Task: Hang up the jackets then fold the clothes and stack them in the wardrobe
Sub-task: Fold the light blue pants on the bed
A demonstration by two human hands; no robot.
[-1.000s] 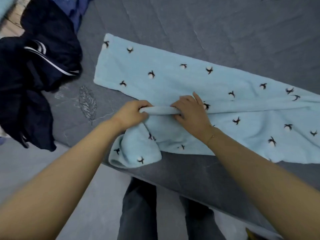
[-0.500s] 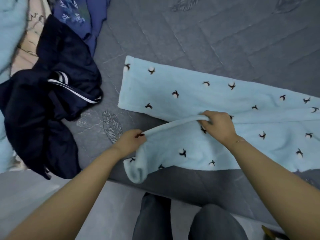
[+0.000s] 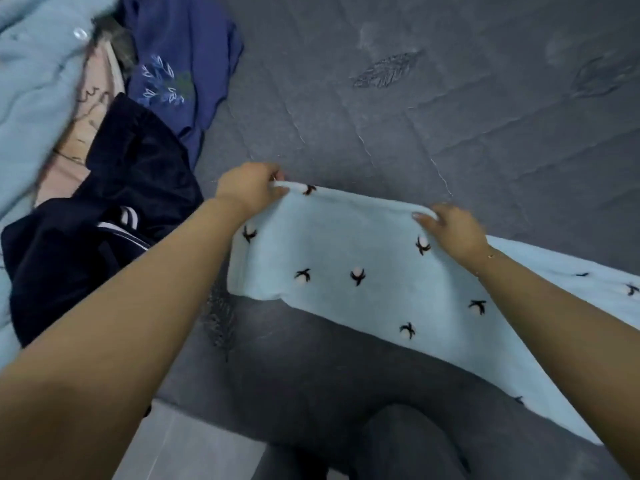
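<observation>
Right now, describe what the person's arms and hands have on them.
Both forearms are bare, with no sleeves in view. The left hand shows no rings or gloves. The right hand is also ungloved; a thin gold-coloured bracelet circles its wrist.

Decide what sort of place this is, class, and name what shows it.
Probably a bedroom: a grey quilted bed cover, a pile of clothes on it, and a light blue patterned garment being folded there.

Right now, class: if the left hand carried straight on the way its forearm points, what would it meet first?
Probably only the bare grey bedspread. The left hand, pinching the light blue garment, points up and right, away from the clothes pile. Depth is unclear.
</observation>
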